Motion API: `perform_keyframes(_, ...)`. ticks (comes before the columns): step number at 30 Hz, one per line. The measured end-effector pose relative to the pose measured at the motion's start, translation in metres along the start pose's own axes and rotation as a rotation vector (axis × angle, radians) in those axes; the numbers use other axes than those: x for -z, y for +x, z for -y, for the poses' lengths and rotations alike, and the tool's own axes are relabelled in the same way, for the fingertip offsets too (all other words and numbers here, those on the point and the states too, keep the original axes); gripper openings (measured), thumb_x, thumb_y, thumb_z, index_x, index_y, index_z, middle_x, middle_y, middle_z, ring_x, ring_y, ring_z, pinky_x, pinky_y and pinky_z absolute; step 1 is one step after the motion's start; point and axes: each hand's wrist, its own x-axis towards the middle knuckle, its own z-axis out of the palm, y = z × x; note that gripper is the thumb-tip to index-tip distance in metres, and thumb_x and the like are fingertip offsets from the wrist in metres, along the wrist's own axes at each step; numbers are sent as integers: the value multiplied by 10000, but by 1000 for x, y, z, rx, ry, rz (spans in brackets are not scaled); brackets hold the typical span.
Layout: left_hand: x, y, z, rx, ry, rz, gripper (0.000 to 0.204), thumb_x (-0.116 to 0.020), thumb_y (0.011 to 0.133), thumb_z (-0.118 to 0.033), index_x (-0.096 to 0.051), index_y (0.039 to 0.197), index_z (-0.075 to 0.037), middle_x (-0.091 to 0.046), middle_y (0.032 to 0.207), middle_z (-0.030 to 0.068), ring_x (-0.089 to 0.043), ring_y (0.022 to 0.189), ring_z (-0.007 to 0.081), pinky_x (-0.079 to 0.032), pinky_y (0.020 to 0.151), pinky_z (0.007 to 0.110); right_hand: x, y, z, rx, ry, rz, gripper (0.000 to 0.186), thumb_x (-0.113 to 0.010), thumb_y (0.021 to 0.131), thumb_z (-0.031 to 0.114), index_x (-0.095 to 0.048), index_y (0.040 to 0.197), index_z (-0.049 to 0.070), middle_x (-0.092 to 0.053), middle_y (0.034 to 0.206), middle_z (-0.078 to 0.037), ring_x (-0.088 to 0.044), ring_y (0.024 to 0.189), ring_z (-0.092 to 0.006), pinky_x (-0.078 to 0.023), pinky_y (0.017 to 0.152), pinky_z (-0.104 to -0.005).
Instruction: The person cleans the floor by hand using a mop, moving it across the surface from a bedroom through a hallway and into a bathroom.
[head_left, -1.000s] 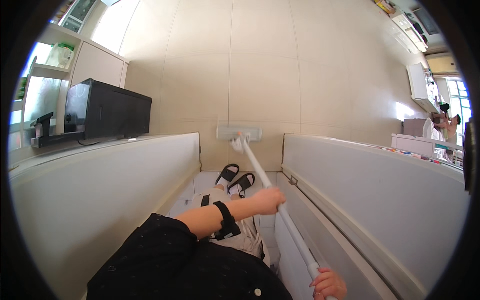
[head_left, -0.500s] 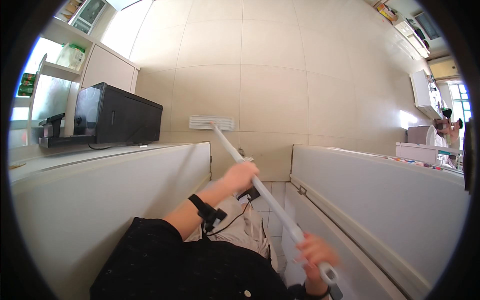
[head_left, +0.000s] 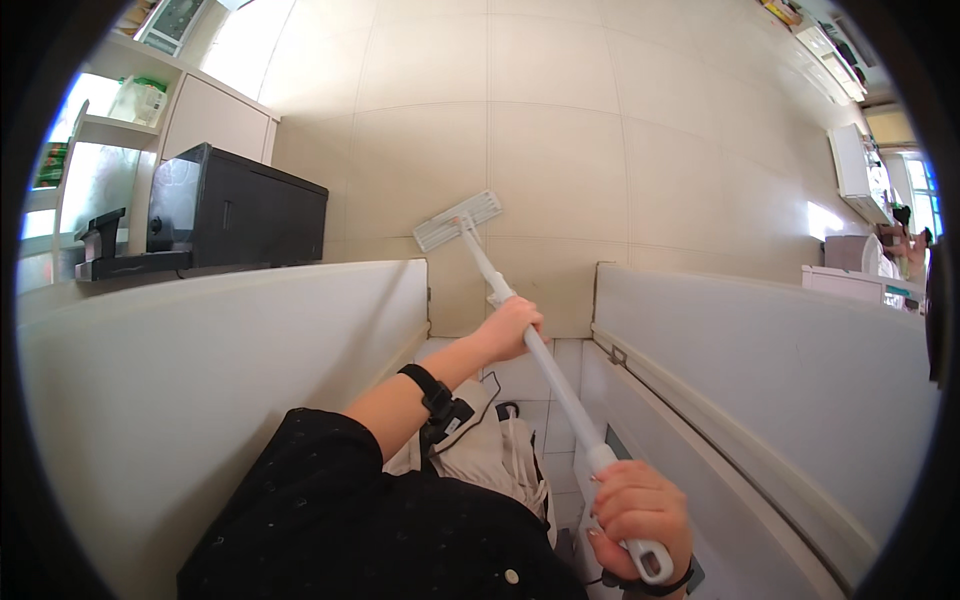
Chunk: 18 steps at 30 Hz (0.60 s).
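A white flat mop [head_left: 563, 385] slants across the view, from its looped handle end at the lower right to its rectangular head [head_left: 437, 233] on the beige tiles ahead. My left hand [head_left: 508, 328] is wrapped round the middle of the pole, below the joint near the head. Close to the looped end, my right hand [head_left: 640, 515] grips the handle with its fingers curled over it. The mop head lies at an angle, its left end nearer to me. A black strap with a small box [head_left: 437, 395] sits on my left forearm, and a thin cable hangs from it.
White half-height walls flank me on the left [head_left: 250, 330] and right [head_left: 760, 360], with a doorway gap between them. A black computer tower [head_left: 265, 215] stands beyond the left wall beside a white shelf unit [head_left: 215, 130]. Beige floor tiles [head_left: 550, 150] stretch ahead. White furniture lines the far right.
The mop head has moved right and slightly away and has turned from level to slanted. My left hand has moved right and farther out with the pole.
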Motion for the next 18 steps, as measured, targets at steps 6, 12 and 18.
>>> perform_keyframes(6,-50,-36,-47,21,66,316,219,-920,911,-302,-811,980,-124,-783,1066,62,-689,1209,365,-616,1060,504,-14,-69,11,59,-16,-139,280,-827,926,-6,-625,738,44,-690,780,-115,-718,803,-329,-612,928,-521)
perform_keyframes(12,-101,-109,-58,41,-34,466,246,-939,845,-250,-833,1035,-134,-789,1097,57,-662,1285,365,-617,1068,497,-30,-142,12,95,23,-80,286,-836,930,-19,-620,757,53,-675,797,-107,-725,820,-329,-616,920,-523)
perform_keyframes(18,-164,-134,-65,-36,21,462,206,-939,842,-260,-821,961,-142,-784,1070,50,-655,1263,361,-610,1031,500,-33,-199,8,176,-73,163,301,-858,830,-60,-586,788,61,-660,850,-130,-716,892,-361,-631,926,-508)
